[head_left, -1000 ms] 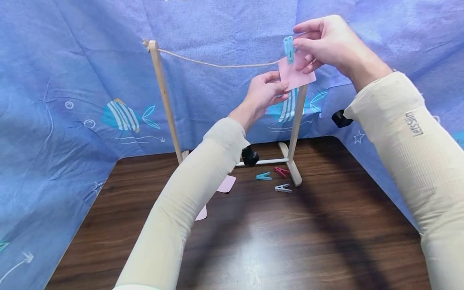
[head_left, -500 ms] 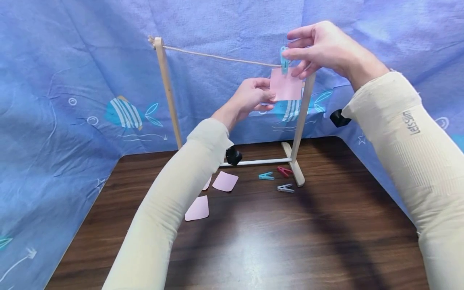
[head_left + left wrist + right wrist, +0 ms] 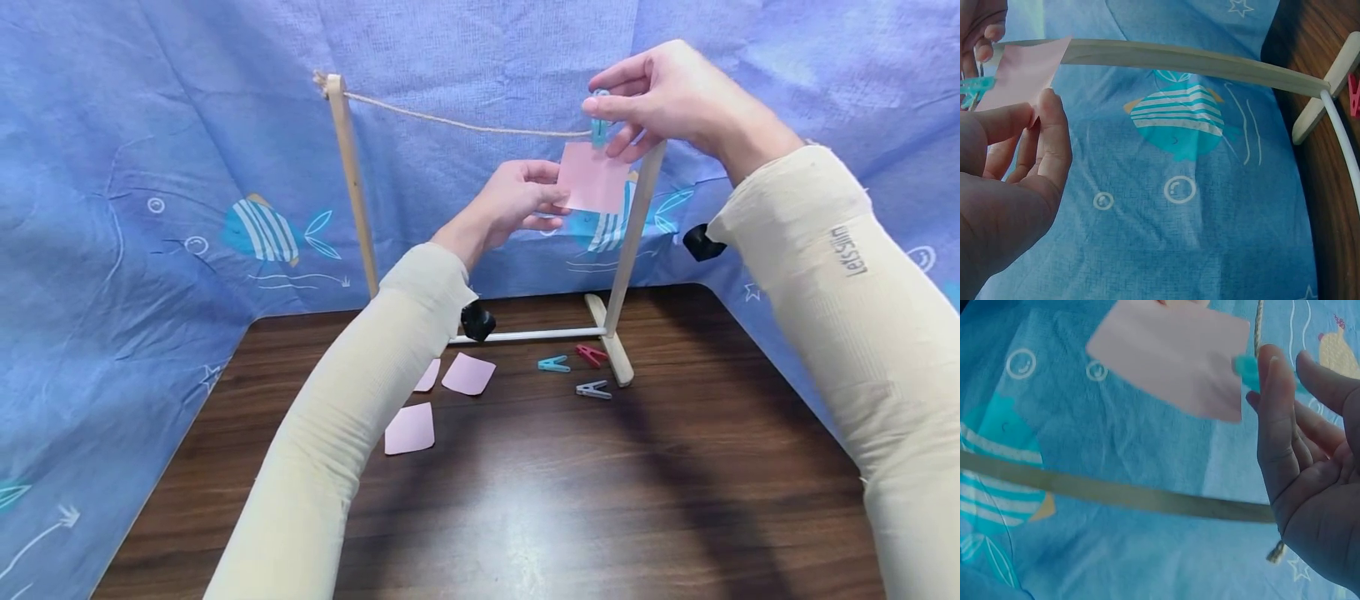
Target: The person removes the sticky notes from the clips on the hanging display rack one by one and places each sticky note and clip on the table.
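Observation:
My left hand (image 3: 521, 200) pinches a square pink paper note (image 3: 591, 179) by its lower left part, between thumb and fingers. At the note's top edge, my right hand (image 3: 671, 100) pinches a light blue clothespin (image 3: 599, 132) by its upper end. The clothespin's tip meets the note's edge in the right wrist view; whether it grips the paper I cannot tell. A thin rope (image 3: 465, 127) runs behind, reaching the clothespin at the right end of its visible stretch. In the left wrist view the note (image 3: 1025, 75) hangs between both hands, its clothespin (image 3: 975, 87) at the far edge.
The rope is tied to a wooden post (image 3: 351, 175); another post (image 3: 636, 233) stands right, with a white bar (image 3: 547, 335) below. On the table lie blue (image 3: 553, 364), red (image 3: 591, 356) and grey (image 3: 593, 390) clothespins, and pink notes (image 3: 468, 374) partly behind my left arm.
My left hand has moved left and down with the note, which now hangs more level. The clothespin has come lower to the rope's height and, lately, sits higher on the note's edge.

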Action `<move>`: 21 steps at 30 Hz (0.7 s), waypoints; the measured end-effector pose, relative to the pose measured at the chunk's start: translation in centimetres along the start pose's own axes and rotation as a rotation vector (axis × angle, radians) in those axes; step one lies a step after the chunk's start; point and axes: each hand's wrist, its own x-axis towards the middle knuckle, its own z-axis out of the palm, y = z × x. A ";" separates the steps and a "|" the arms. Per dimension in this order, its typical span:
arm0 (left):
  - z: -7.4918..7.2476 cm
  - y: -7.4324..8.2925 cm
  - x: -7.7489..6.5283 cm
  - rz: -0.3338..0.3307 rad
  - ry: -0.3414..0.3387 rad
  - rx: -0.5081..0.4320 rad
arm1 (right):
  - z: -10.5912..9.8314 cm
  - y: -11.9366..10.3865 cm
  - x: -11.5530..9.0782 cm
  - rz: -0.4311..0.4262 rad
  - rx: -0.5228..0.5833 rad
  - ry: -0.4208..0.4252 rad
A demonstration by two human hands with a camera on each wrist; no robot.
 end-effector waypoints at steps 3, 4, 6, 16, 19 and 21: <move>-0.1 0.1 -0.1 0.001 0.007 -0.012 | -0.7 -0.1 -0.4 -0.025 -0.048 -0.010; -0.1 0.1 -0.1 -0.001 0.011 -0.017 | -0.9 -0.1 -0.6 -0.036 -0.070 -0.014; -0.2 0.1 -0.1 -0.005 0.016 -0.028 | -1.3 0.0 -1.0 -0.059 -0.106 -0.017; -0.7 0.4 -0.5 0.008 0.041 -0.053 | -2.0 0.6 -1.8 -0.095 -0.219 0.011; -0.8 0.5 -0.7 0.023 0.048 -0.050 | -2.1 0.8 -1.9 -0.083 -0.209 0.026; -0.8 0.5 -0.8 0.034 0.050 -0.046 | -2.1 1.0 -1.9 -0.082 -0.182 0.038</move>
